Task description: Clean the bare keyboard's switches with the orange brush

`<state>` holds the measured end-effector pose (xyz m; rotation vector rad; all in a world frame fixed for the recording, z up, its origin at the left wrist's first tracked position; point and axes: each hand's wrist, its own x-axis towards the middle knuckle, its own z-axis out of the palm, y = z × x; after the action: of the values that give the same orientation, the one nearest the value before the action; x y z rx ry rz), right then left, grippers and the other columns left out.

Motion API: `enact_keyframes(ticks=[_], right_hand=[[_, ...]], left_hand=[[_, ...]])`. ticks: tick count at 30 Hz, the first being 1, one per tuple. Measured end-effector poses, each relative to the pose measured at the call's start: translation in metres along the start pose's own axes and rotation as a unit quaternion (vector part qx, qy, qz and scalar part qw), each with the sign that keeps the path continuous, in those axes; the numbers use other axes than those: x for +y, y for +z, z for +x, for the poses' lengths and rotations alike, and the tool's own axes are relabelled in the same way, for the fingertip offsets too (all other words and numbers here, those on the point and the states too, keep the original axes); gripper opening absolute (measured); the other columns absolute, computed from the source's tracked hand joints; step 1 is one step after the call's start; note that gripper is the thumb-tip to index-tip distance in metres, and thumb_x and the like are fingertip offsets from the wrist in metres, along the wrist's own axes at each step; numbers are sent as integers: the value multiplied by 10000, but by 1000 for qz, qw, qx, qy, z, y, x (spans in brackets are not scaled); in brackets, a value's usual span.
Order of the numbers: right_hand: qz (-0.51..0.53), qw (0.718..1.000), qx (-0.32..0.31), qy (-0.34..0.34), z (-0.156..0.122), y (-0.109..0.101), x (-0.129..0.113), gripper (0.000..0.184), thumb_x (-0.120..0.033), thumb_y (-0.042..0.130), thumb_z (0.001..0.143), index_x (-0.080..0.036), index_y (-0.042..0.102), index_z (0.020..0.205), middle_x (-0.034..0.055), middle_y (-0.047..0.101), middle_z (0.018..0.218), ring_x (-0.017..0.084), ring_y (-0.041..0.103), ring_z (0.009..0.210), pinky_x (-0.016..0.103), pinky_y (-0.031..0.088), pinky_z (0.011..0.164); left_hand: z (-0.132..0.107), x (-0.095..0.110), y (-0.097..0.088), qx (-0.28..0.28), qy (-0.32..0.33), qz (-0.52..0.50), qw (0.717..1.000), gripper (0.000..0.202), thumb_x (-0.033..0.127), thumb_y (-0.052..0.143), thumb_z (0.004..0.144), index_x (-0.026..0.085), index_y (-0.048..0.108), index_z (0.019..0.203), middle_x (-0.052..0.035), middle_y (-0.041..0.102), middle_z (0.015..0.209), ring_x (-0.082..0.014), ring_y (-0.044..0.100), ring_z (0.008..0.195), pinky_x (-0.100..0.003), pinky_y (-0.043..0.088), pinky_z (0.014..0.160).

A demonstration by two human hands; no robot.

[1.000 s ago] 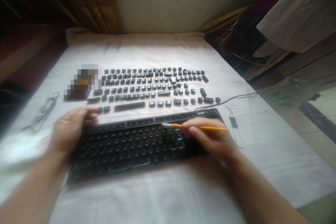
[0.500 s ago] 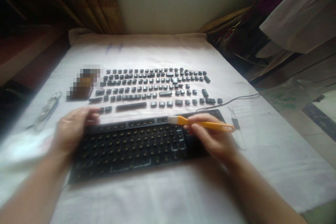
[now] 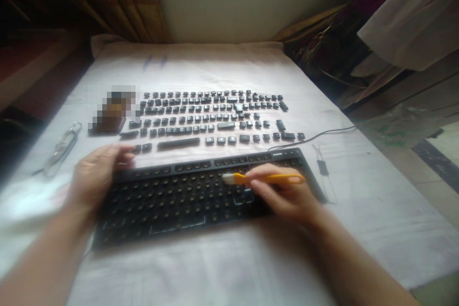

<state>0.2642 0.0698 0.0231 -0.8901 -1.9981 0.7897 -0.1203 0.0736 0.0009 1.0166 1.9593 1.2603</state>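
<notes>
A black keyboard (image 3: 186,198) with its keycaps taken off lies on the white cloth in front of me. My right hand (image 3: 283,196) is closed on a small orange-handled brush (image 3: 267,179), whose pale bristles touch the keyboard's upper middle rows. My left hand (image 3: 96,174) rests on the keyboard's top left corner, fingers curled loosely over the edge. The removed black keycaps (image 3: 211,117) are laid out in rows just beyond the keyboard.
A blurred brown object (image 3: 113,114) sits left of the keycaps. A metal clip-like tool (image 3: 60,148) lies at the far left. A small wire tool (image 3: 322,169) and the keyboard's cable (image 3: 322,133) lie at the right. The table's right edge (image 3: 358,119) drops to the floor.
The brush tip moved up to the keyboard's top edge, then came back down onto the upper key rows. My left hand stayed on the top left corner.
</notes>
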Motion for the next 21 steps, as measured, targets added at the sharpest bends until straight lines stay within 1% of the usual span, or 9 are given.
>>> enact_keyframes(ticks=[3,9,16,21], right_hand=[[-16,1000,-4,-17,0,1,0,187,-91,627,901,-202,739,1001,60,821,897,175,792,755,253,658,691],[-10,998,15,-59,0,5,2,195,-76,624,923,-195,737,1028,66,825,914,167,797,779,243,660,728],[1,997,15,-72,1,5,1,190,-92,634,940,-215,754,1022,50,819,881,172,784,741,267,659,687],[4,996,21,-85,2,2,-1,198,-75,631,932,-203,746,1030,56,811,853,164,773,721,254,644,652]], left_hand=[[1,-1,-1,0,1,2,1000,529,677,705,729,195,761,940,-24,718,750,-161,662,649,-263,548,603],[3,-5,-4,-3,5,7,1000,490,639,691,769,192,757,958,-26,726,764,-162,667,665,-272,555,641],[2,-4,-1,0,8,10,1000,519,654,683,759,185,754,968,-32,724,763,-170,667,660,-281,555,625],[0,0,-1,-1,6,10,1000,503,655,685,756,193,755,944,-28,726,758,-169,668,653,-278,556,617]])
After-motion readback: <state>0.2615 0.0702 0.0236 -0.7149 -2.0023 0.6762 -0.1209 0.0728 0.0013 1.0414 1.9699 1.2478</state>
